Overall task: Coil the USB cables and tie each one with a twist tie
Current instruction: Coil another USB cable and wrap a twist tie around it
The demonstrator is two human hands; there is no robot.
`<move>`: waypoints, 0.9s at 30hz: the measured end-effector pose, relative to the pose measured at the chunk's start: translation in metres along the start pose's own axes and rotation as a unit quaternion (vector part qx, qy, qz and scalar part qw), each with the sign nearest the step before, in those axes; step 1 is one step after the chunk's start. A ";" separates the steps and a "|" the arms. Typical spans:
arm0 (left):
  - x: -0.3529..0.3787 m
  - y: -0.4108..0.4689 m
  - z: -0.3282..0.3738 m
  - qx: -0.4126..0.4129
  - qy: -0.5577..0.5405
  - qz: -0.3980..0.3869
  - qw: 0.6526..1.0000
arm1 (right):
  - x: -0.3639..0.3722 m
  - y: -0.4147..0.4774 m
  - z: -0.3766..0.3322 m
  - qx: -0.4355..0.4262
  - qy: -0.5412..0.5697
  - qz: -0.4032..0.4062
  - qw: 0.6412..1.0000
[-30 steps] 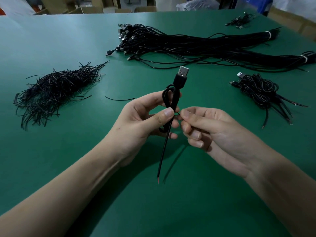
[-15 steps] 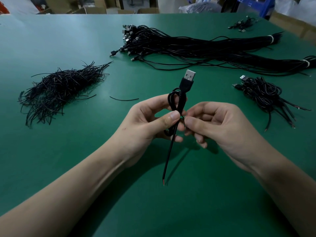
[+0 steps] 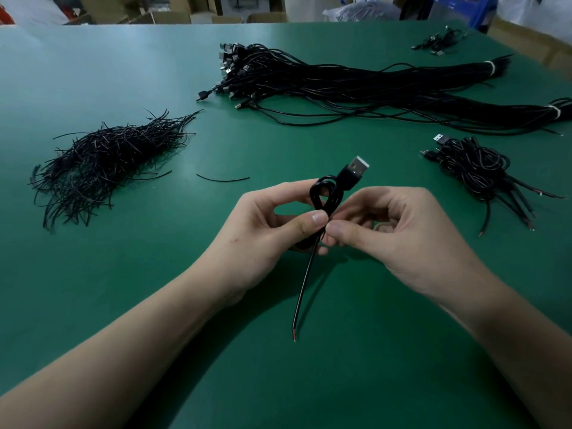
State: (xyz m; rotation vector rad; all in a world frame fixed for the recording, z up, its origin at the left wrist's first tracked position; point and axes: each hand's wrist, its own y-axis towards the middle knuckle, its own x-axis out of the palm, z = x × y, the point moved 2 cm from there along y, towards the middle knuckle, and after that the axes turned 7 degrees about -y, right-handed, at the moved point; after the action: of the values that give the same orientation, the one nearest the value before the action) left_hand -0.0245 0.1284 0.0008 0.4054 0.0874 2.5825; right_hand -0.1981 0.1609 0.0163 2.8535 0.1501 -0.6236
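Task's early, we reckon: a small heap of coiled black USB cables lies at right on the green bench, but the big far bundle of straight black cables waits, w/ the pile of thin black twist ties at left. One coiled black USB cable sits mid-scene above the bench, between both hands. Left hand grip pinches its waist, thumb on top. Right hand grip pinches the same spot, prob. working a tie, but that's too small to tell.

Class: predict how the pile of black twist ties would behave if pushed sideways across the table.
The twist ties look thin and loosely tangled, so they are probably light and would slide as a clump. Their splayed ends suggest strays would likely drop behind.
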 end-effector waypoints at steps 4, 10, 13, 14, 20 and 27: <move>-0.001 0.001 0.000 -0.016 0.039 -0.011 0.999 | -0.003 0.000 0.002 0.023 -0.031 -0.022 0.999; -0.001 -0.001 0.001 -0.024 0.064 -0.027 0.997 | -0.008 0.000 0.005 0.097 0.059 -0.115 0.987; -0.001 -0.002 0.002 -0.043 0.033 -0.046 0.997 | -0.008 -0.001 0.004 0.120 0.087 -0.133 0.980; 0.000 -0.002 0.003 -0.045 0.029 -0.058 0.997 | -0.009 -0.001 0.005 0.124 0.083 -0.140 0.979; -0.003 -0.002 0.005 -0.053 0.031 -0.063 0.996 | -0.010 -0.002 0.003 0.132 0.063 -0.161 0.976; -0.005 -0.002 0.004 -0.058 0.084 -0.044 0.994 | -0.009 -0.003 0.004 0.097 0.037 -0.174 0.979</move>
State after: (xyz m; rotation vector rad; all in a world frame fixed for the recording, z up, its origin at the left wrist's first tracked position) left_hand -0.0184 0.1274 0.0030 0.1387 0.0143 2.5154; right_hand -0.2084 0.1626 0.0163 3.0668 0.6448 -0.6262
